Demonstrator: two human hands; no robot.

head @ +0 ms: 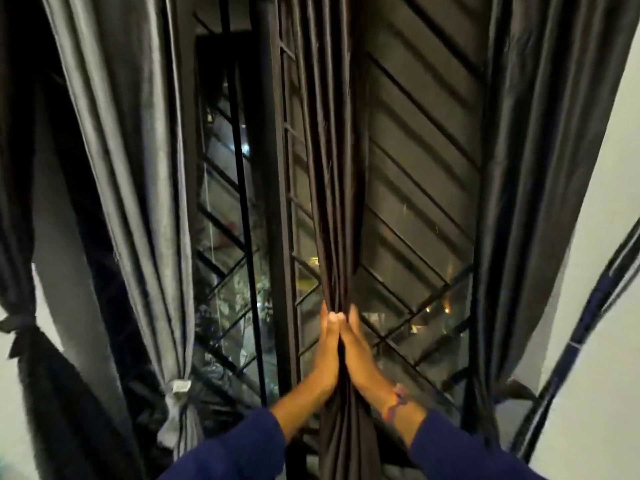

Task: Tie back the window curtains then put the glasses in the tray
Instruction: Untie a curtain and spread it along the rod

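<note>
A dark curtain [334,188] hangs down the middle of the window, gathered into a narrow bunch. My left hand [327,351] and my right hand [360,355] press against it from either side and squeeze the folds together between them. A grey curtain [138,188] on the left is bound low down with a pale tie [176,388]. Further left, a black curtain [38,375] is knotted with a dark tie [20,329]. Another dark curtain [530,188] hangs at the right. No glasses or tray are in view.
Behind the curtains is a window with a black metal grille [419,216] and a dark upright frame post [273,202]. A white wall [602,271] runs along the right, with a dark slanted pole [588,317] in front of it.
</note>
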